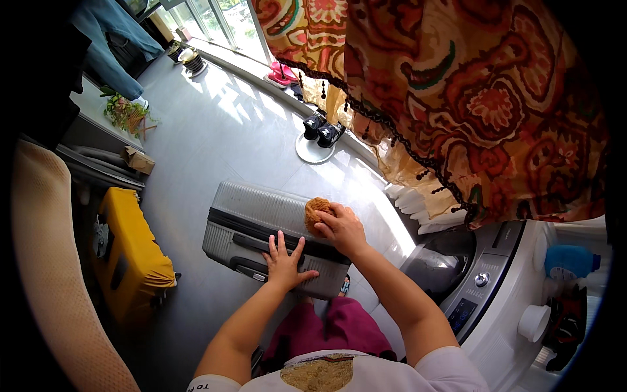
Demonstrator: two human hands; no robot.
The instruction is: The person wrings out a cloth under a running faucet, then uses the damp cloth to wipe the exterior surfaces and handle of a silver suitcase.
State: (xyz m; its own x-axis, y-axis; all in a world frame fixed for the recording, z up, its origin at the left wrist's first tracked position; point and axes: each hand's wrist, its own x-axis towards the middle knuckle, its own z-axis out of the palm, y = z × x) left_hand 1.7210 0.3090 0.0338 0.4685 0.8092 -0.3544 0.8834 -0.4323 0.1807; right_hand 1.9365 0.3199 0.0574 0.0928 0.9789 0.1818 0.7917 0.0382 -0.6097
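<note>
A grey ribbed hard-shell suitcase (258, 209) lies on its side on the pale floor in front of me. My left hand (285, 260) rests flat on its near edge, fingers spread, beside the dark handle (251, 243). My right hand (341, 227) grips a brown round scrubbing pad (315, 212) and presses it against the suitcase's top right corner.
A white washing machine (486, 274) stands at the right with a blue bottle (569, 260) on it. A red patterned curtain (457, 85) hangs above. A yellow bag (130, 251) sits at the left. Black shoes (323, 132) and pink slippers (282, 73) lie near the window.
</note>
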